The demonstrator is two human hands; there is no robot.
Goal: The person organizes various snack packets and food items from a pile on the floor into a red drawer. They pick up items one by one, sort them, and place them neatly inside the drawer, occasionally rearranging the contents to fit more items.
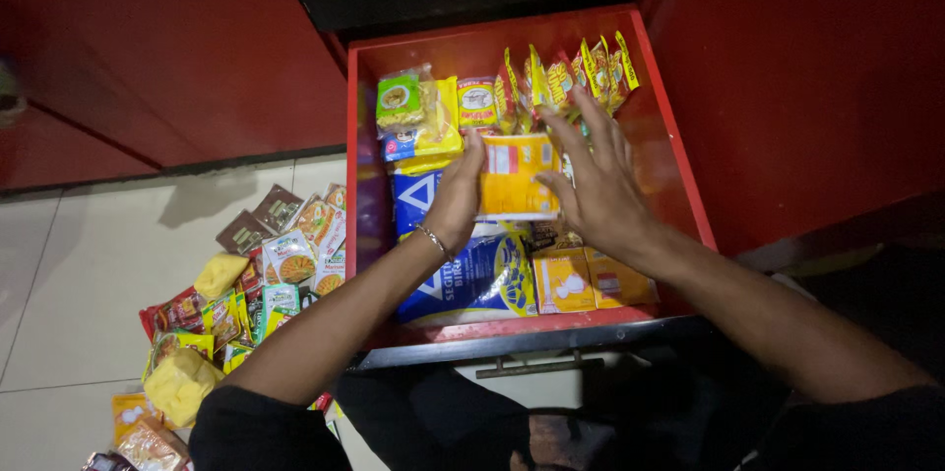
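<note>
Both my hands reach into an open red drawer. Between them lies a yellow rectangular packet. My left hand, with a thin bracelet at the wrist, presses its left edge. On the packet's right edge rests my right hand, fingers spread. Beneath the packet lies a blue and white bag. A row of upright yellow and red sachets fills the drawer's back, just beyond my right fingertips. Small yellow packs sit at the drawer's front right.
A green-labelled packet on a yellow one sits at the drawer's back left. Many loose snack and seasoning packets and yellow blocks lie on the tiled floor left of the drawer. Red cabinet fronts flank it. The drawer's metal handle faces me.
</note>
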